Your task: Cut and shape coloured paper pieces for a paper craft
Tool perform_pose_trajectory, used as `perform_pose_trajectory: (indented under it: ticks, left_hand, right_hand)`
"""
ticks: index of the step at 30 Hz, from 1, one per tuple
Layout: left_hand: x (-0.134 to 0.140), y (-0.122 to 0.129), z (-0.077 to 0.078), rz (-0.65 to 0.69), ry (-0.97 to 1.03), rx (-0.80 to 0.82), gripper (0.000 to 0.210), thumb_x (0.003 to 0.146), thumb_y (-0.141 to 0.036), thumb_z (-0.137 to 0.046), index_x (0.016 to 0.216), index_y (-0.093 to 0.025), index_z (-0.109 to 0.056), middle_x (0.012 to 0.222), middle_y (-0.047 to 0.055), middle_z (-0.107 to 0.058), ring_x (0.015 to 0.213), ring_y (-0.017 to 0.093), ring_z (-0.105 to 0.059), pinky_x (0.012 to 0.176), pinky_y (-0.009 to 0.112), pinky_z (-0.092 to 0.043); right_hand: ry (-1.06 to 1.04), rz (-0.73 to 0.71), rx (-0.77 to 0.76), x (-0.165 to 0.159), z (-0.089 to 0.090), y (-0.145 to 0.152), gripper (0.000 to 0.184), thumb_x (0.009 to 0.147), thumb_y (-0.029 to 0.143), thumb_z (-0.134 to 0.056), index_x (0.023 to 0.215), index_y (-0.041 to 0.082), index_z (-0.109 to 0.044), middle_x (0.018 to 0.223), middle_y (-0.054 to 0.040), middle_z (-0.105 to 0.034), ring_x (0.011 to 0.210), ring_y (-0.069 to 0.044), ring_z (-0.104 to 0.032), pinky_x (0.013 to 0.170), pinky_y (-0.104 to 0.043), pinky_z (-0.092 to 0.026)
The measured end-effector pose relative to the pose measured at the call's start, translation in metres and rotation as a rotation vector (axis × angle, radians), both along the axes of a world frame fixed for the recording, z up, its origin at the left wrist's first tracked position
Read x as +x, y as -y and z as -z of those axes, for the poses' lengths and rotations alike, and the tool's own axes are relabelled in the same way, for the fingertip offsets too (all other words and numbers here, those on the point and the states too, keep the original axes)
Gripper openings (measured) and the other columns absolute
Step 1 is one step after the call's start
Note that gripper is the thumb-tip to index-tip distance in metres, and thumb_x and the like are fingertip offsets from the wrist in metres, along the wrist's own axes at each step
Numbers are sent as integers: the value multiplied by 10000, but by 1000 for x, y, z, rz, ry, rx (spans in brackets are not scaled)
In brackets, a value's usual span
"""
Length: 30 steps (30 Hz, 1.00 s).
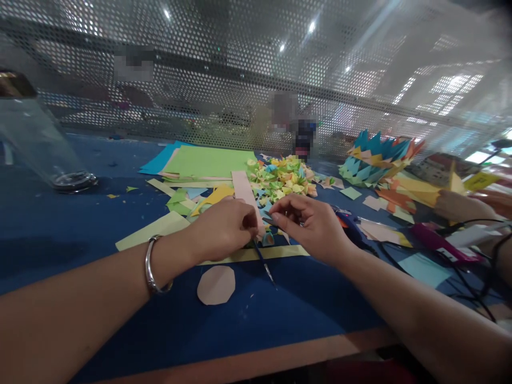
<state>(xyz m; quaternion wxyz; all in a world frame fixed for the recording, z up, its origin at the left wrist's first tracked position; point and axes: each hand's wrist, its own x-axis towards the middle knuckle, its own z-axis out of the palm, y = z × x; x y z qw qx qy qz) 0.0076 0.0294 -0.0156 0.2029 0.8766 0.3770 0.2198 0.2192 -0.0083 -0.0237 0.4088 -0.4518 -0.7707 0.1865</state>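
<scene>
My left hand, with a silver bangle at the wrist, is closed in a pinch beside the lower end of a pink paper strip. What its fingers hold is hidden. My right hand pinches a small dark pointed tool, its tip toward the left hand; its exact kind is unclear. Just below the left fingers a thin blue pen-like tool slants across a pale yellow strip. Nearer to me lies a roughly round pink paper disc.
Green paper sheets lie stacked behind, beside a heap of folded paper pieces. A clear jar stands left. At right are a folded paper crown, a purple tool with black cables, and another person's hand at yellow paper.
</scene>
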Motion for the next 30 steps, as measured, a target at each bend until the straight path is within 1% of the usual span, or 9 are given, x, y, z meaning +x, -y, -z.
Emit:
perform_pose_trajectory:
  ticks: [4, 6, 9, 15, 17, 20, 25, 27, 30]
  left_hand:
    - [-4, -3, -6, -2, 185, -334, 158, 845, -350, -615, 829, -205, -677, 772, 37, -702, 643, 193, -665, 610, 297, -460]
    - [-6, -5, -8, 4, 272, -451, 169, 852, -360, -615, 849, -201, -672, 779, 38, -718, 666, 199, -697, 651, 307, -505]
    - [-10, -7, -10, 17, 308, -430, 177, 835, -374, -651, 835, -201, -688, 770, 42, -733, 698, 201, -702, 689, 310, -516]
    - [-9, -4, -10, 1, 216, -220, 123, 820, -321, -662, 813, -203, -693, 729, 10, -707, 669, 164, -643, 632, 264, -454]
    - [-7, -1, -12, -10, 213, -185, 115, 821, -311, -660, 806, -199, -686, 729, 4, -699, 661, 154, -622, 621, 255, -437]
    - [-7, 1, -14, -20, 224, -178, 112, 826, -299, -651, 810, -192, -680, 713, 5, -684, 659, 154, -611, 614, 254, -428]
    - [-7, -2, -13, -5, 279, -235, 139, 847, -326, -642, 848, -196, -693, 746, 24, -697, 697, 176, -636, 647, 281, -458]
    - [-6, -4, -10, 6, 340, -310, 169, 854, -361, -656, 871, -197, -696, 789, 37, -709, 731, 183, -649, 671, 291, -478]
    - [-4, -5, -6, 13, 485, -459, 226, 821, -393, -721, 930, -196, -699, 871, 53, -719, 805, 192, -661, 708, 301, -496]
  right_hand:
    - [71, 13, 36, 1, -2, 0, 70, 892, 209, -638, 928, 181, -691, 776, 1, -635, 617, -95, -512, 538, -236, -398]
    - [113, 15, 46, 2, -4, 0, 72, 894, 208, -633, 920, 181, -695, 786, -1, -642, 604, -92, -512, 528, -234, -395]
    - [170, -1, 52, 1, -11, 2, 77, 903, 208, -620, 905, 185, -693, 796, -5, -644, 599, -90, -512, 538, -232, -399]
    - [363, -50, 87, -8, -31, 6, 80, 904, 206, -608, 893, 186, -684, 828, -20, -642, 666, -114, -540, 597, -247, -399]
    - [392, -62, 91, -11, -34, 4, 80, 901, 201, -609, 912, 187, -687, 845, -21, -652, 681, -118, -547, 611, -250, -397]
    - [380, -48, 79, -14, -32, -1, 81, 900, 206, -609, 909, 183, -686, 843, -25, -656, 680, -122, -548, 609, -252, -390]
    - [319, -46, 101, -14, -20, -9, 85, 888, 181, -604, 835, 179, -671, 770, -8, -628, 633, -109, -523, 587, -242, -378]
    - [270, -48, 98, -12, -15, -11, 77, 874, 169, -609, 823, 178, -666, 760, -3, -621, 623, -103, -521, 575, -235, -382]
    - [168, -45, 42, -10, -11, -12, 64, 863, 167, -625, 815, 176, -665, 749, 5, -615, 602, -92, -515, 545, -223, -385]
